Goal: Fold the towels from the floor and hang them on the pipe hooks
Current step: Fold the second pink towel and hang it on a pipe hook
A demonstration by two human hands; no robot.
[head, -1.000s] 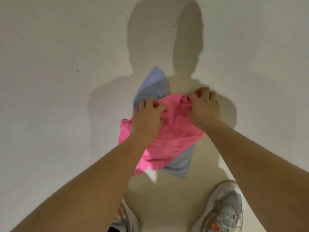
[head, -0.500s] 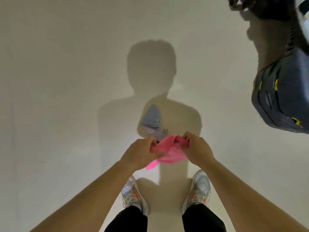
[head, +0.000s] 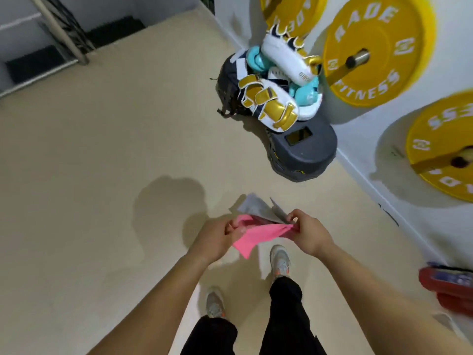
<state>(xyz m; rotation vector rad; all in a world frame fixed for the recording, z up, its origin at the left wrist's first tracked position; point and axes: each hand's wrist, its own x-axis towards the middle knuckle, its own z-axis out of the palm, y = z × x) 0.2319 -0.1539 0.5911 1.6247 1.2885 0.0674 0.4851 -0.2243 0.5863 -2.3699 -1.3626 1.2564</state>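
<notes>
**Towel task: first towel in hand, no fold made yet**

Beige gym floor (head: 102, 175) fills most of the view, with a white wall along its right side. All positions below are given relative to the pink towel (head: 258, 235).

Far up and left of it stands a dark metal frame (head: 61, 29).

At its left end, the left hand (head: 217, 242) has fingers curled and pinches the cloth. The pink towel is off the floor, stretched between both hands, one corner hanging below. Just beyond it, a grey towel (head: 256, 207) appears to lie on the floor, unfolded. At its right end, the right hand (head: 307, 235) grips the cloth with closed fingers.

Up and right of it sits a dark holder (head: 229, 80), type unclear. It contains white-and-gold pads (head: 266, 103) and teal weights (head: 307, 94), piled above the rim. A grey block (head: 304, 152) lies just beside the holder. Yellow weight plates (head: 371, 55) hang on the wall further right. A red object (head: 445, 285) sits low right, partly cut off.

Assessment: the task is at an early stage. One towel is picked up, with no fold visible. The second towel has not been collected. No pipe hooks can be identified, and nothing is hung.
</notes>
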